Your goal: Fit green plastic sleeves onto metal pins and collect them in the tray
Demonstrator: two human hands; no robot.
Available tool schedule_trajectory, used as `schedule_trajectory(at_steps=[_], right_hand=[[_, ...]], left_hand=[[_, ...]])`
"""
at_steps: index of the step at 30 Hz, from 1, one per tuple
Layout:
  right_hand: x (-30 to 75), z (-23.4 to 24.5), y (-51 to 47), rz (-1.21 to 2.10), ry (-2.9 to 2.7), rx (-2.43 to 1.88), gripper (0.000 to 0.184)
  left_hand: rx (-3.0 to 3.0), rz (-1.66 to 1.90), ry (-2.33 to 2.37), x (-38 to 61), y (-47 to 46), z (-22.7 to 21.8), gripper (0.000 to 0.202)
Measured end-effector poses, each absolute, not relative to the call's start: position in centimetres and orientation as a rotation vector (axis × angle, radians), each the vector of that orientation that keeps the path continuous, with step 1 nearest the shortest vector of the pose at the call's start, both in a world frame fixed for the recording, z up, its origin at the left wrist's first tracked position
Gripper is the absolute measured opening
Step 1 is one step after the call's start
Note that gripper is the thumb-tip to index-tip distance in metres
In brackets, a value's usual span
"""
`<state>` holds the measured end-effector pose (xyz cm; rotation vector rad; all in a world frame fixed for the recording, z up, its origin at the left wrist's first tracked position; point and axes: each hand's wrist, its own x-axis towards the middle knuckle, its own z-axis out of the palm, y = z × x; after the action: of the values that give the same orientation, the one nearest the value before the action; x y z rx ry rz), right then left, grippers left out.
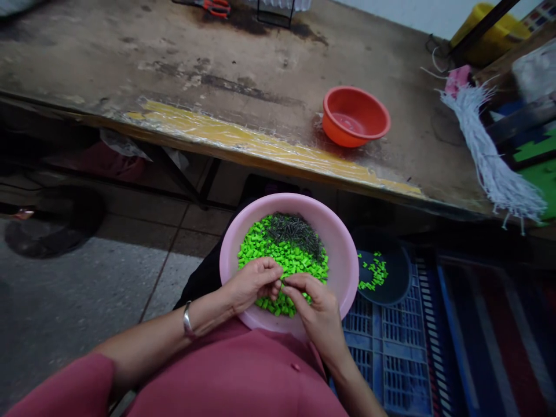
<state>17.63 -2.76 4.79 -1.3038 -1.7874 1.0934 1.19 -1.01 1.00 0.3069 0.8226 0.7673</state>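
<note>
A pink basin (pixel 229 249) rests on my lap. Small bright green plastic pieces (pixel 260 243) fill much of it, and a heap of thin dark metal pins or screws (pixel 295 231) lies at its far side. Over the green pieces, my left hand (pixel 259 281) is closed in a pinch, a bracelet on its wrist. My right hand (pixel 315 301) pinches too, its thumb and forefinger almost meeting the left fingertips. Whatever sits between the fingertips is too small to make out.
A dark bowl (pixel 391 292) with some green pieces stands on a blue plastic crate (pixel 382 353) at my right. On the worn workbench (pixel 269 87) ahead are a red bowl (pixel 351 119), orange-handled pliers (pixel 216 7) and a bundle of white cords (pixel 486 145).
</note>
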Motion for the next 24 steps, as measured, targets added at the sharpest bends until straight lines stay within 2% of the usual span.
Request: schedule_trajectory(at_steps=[2, 4, 10, 16, 24], right_hand=[[17.7, 4.9, -2.6, 1.257, -1.645, -1.334, 0.002], [17.8, 4.7, -2.4, 1.363, -1.541, -1.345, 0.003], [17.9, 4.5, -2.4, 1.433, -1.474, -1.353, 0.009], [17.1, 4.8, -2.8, 1.205, -1.702, -1.335, 0.013], [16.5, 3.8, -3.4, 0.745, -1.962, -1.229, 0.016]], left_hand=[[0.341, 0.737, 0.794, 0.9, -1.1, 1.0, 0.042], [0.356, 0.713, 0.755, 0.7, -1.2, 1.0, 0.041], [0.380, 0.688, 0.698, 0.7, -1.1, 0.7, 0.037], [0.400, 0.747, 0.731, 0.9, -1.3, 0.4, 0.037], [0.357, 0.799, 0.726, 1.2, -1.5, 0.4, 0.038]])
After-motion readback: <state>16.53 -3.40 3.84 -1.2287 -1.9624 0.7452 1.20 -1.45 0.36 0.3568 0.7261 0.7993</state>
